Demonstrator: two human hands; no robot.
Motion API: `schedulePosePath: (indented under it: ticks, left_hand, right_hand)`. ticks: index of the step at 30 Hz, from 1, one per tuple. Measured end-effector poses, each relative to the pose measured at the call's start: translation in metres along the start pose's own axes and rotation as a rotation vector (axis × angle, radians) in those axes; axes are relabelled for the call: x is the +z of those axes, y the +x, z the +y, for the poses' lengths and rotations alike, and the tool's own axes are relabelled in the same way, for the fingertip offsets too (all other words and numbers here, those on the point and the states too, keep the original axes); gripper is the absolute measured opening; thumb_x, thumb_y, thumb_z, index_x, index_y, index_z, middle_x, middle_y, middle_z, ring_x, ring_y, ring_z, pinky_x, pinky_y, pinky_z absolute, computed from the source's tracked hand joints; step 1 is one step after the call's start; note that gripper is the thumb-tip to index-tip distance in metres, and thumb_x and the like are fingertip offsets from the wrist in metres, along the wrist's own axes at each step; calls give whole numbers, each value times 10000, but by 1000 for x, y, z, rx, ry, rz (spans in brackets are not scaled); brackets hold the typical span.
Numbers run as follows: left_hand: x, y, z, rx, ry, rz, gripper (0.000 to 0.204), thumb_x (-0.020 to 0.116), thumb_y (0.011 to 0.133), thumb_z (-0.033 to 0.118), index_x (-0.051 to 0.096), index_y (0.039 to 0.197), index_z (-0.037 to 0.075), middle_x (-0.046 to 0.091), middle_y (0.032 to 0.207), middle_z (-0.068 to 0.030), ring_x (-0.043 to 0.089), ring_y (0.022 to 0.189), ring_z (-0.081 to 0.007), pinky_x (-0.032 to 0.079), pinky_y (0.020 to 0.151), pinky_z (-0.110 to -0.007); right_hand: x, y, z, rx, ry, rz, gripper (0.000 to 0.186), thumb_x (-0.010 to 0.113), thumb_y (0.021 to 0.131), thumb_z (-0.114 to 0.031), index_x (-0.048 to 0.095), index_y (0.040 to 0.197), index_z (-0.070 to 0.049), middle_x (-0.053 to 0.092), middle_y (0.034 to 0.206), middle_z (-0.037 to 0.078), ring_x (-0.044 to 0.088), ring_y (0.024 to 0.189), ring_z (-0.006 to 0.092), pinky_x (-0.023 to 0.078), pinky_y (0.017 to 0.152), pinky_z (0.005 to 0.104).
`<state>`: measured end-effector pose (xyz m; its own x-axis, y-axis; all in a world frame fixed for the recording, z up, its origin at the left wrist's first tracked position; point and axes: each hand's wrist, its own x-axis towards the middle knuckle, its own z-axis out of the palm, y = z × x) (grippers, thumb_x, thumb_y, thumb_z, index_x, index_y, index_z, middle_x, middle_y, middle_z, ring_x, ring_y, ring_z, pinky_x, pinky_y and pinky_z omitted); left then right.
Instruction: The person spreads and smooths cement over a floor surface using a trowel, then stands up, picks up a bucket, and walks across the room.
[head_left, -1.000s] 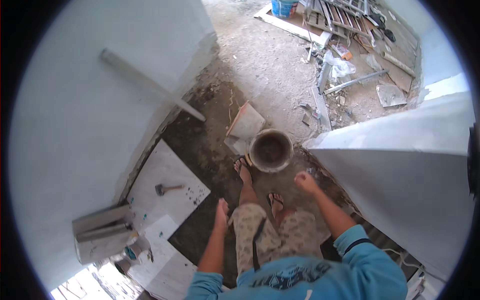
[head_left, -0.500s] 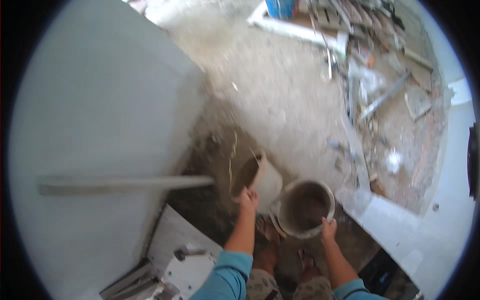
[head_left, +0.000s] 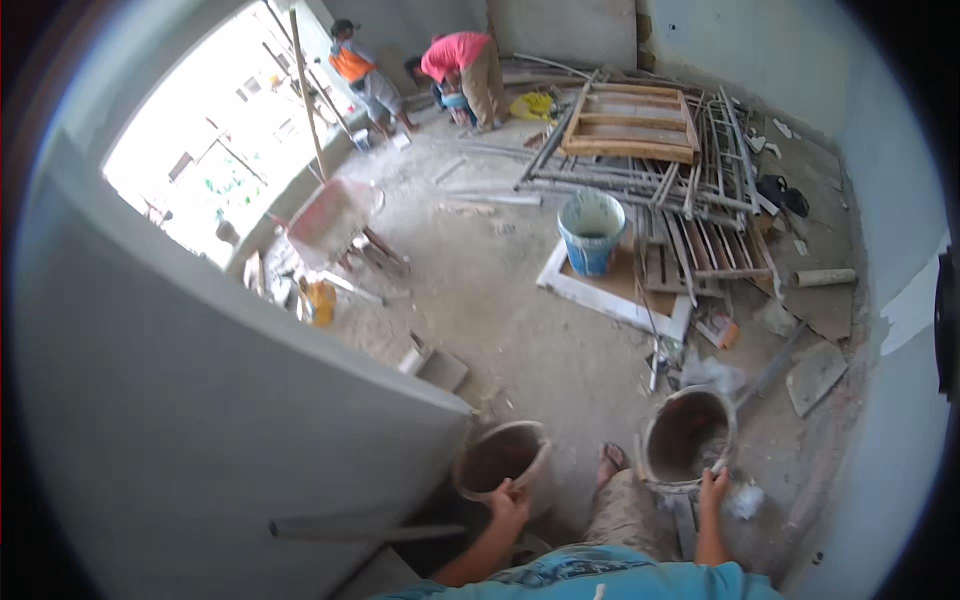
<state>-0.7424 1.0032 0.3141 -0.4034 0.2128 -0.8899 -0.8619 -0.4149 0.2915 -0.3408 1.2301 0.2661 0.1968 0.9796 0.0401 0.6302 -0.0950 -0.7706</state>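
My left hand (head_left: 509, 503) is closed on the near rim of a dirty, pale bucket (head_left: 496, 457), tilted with its mouth facing up. A second bucket (head_left: 676, 436), stained with grey residue inside, hangs from my right hand (head_left: 713, 488), whose fingers grip its near rim. Between the two buckets, a sandalled foot (head_left: 611, 460) of mine is on the dusty floor. The left bucket is close beside the end of a grey wall (head_left: 250, 400); the right one is near a crumpled clear plastic bag (head_left: 712, 374).
A blue bucket (head_left: 591, 235) stands on a white-edged panel (head_left: 610, 300) ahead, before piled frames (head_left: 630, 125). To the left are a wheelbarrow (head_left: 330, 222) and a block (head_left: 443, 370). Farther back, one person wears an orange vest (head_left: 350, 65), another bends in a pink shirt (head_left: 458, 57).
The view has tilted up and moved forward, showing the room and people beyond. Both buckets, still held by their rims, are now farther apart.
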Motion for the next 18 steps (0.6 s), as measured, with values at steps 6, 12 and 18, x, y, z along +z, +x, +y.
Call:
schedulePosePath:
  ticks: [6, 12, 18]
  left_hand:
    - [210, -31, -17, -131, -19, -63, 201, 579, 929, 155, 550, 763, 45, 539, 715, -73, 615, 847, -259, 530, 878, -411]
    - [348, -53, 51, -88, -55, -483, 204, 633, 916, 162, 555, 747, 77, 573, 715, -27, 620, 724, -191, 559, 760, -320]
    - [449, 11, 132, -9, 11, -577, 143, 645, 913, 173, 577, 822, 86, 572, 720, -12, 611, 692, -148, 548, 697, -264]
  right_hand:
    - [91, 148, -102, 37, 85, -57, 451, 548, 784, -214, 528, 1149, 49, 634, 979, 270, 614, 918, 450, 462, 813, 492]
    - [191, 194, -286, -63, 209, -428, 274, 617, 755, -167, 581, 976, -8, 627, 859, 131, 618, 796, 244, 464, 739, 386]
    - [311, 208, -450, 75, 783, -754, 276, 584, 809, -58, 587, 1083, -23, 638, 1027, 78, 604, 952, 177, 468, 833, 327]
